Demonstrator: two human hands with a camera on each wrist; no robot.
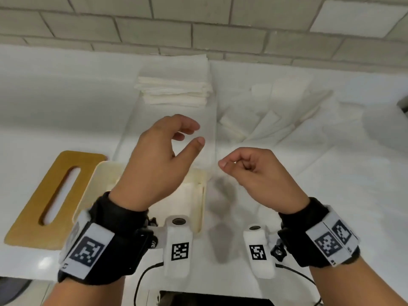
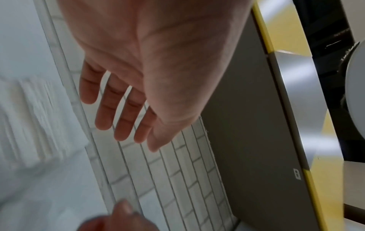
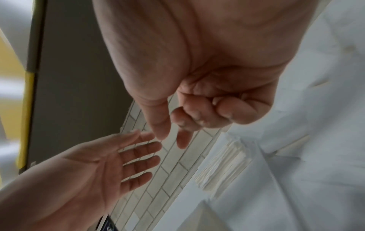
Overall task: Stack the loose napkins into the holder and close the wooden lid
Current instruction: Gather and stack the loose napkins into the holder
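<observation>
Head view, nearest the body: both hands hover above the white tabletop [image 1: 44,102], and neither holds anything. Left hand [image 1: 161,160] has a released grip, fingers loosely extended, and sits over the open cream rectangular napkin holder [image 1: 204,195], which already contains white napkins. Right hand [image 1: 254,173] has a clenched grip, fingers curled in with the thumb against the forefinger, on nothing; the right wrist view confirms this. Beside the holder on the left lies the flat tan wooden lid with a long slot [image 1: 33,213], off the box. Further back, a squared stack of folded white napkins [image 1: 174,91] rests near the tiled wall [image 1: 198,23], and a scattered spread of loose white napkins [image 1: 276,113] lies to its right. Recommended procedure: take the squared stack with both hands, keep the edges aligned, lower it level into the holder, then gather the loose pieces before fitting the lid.
</observation>
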